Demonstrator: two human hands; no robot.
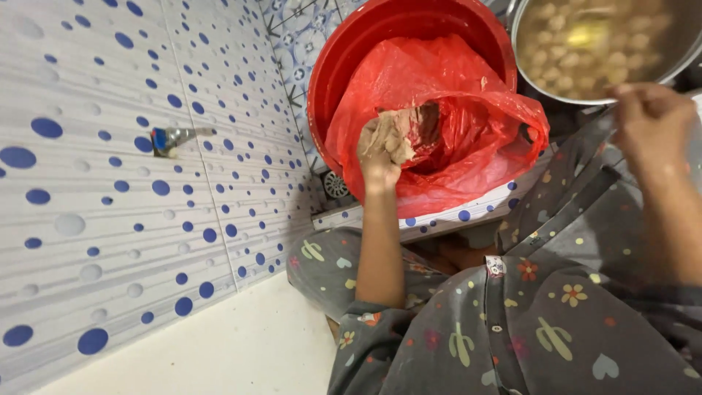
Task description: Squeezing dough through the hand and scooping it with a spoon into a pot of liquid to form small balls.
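Note:
A red bucket stands ahead of me with a red plastic bag inside it. My left hand reaches into the bag's mouth, smeared with pale brown paste and closed around a lump of it. My right hand hovers at the right, just below a metal pot full of small pale balls in liquid; its fingers are pinched together, and what they hold is blurred.
A tiled wall with blue dots fills the left, with a small tap sticking out. A low tiled ledge runs under the bucket. My lap in grey patterned cloth takes up the lower right.

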